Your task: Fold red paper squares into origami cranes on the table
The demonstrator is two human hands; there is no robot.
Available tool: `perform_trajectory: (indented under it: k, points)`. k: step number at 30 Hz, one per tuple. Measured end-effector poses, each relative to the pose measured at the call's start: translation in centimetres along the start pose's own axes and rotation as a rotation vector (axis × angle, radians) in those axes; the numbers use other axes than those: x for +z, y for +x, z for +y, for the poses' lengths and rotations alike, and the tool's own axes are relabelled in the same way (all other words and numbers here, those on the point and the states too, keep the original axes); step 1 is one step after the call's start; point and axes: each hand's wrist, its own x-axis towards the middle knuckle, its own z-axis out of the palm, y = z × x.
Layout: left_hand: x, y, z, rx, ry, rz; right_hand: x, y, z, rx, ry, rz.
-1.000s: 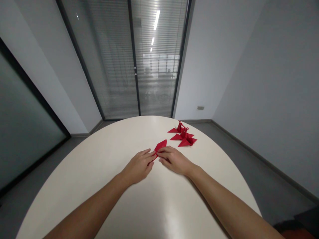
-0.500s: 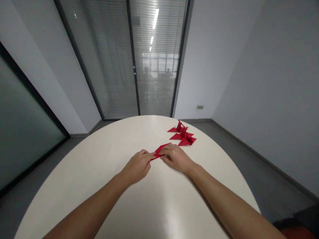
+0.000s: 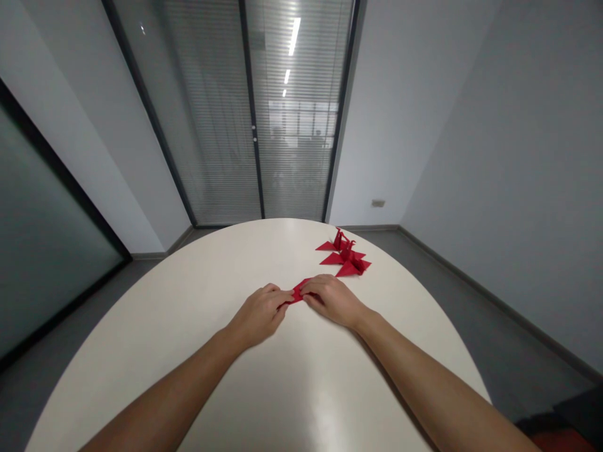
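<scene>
A small folded piece of red paper (image 3: 298, 290) lies on the white round table (image 3: 188, 301) between my two hands. My left hand (image 3: 260, 314) presses its fingertips down on the paper's left end, fingers closed together. My right hand (image 3: 331, 299) covers the paper's right part, fingers curled and pressed on it. Most of the paper is hidden under my fingers.
Several finished red paper cranes (image 3: 344, 255) sit in a cluster just beyond my right hand. The table's far edge curves before a glass door with blinds (image 3: 254, 113). Grey floor lies to the right of the table.
The raised red flap has been folded down flat. My right hand has slid over it, so less paper shows now. Both hands stay at the same spot.
</scene>
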Motion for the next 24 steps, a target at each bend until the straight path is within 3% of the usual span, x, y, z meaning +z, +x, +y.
perform_trajectory:
  k: [8, 24]
  points:
    - [-0.01, -0.03, -0.05, -0.003, -0.011, 0.004, 0.01, 0.07, -0.21, 0.069, -0.033, 0.008]
    - [0.34, -0.1, -0.23, -0.042, 0.018, 0.012, 0.29, 0.06, -0.16, 0.005, 0.008, 0.035]
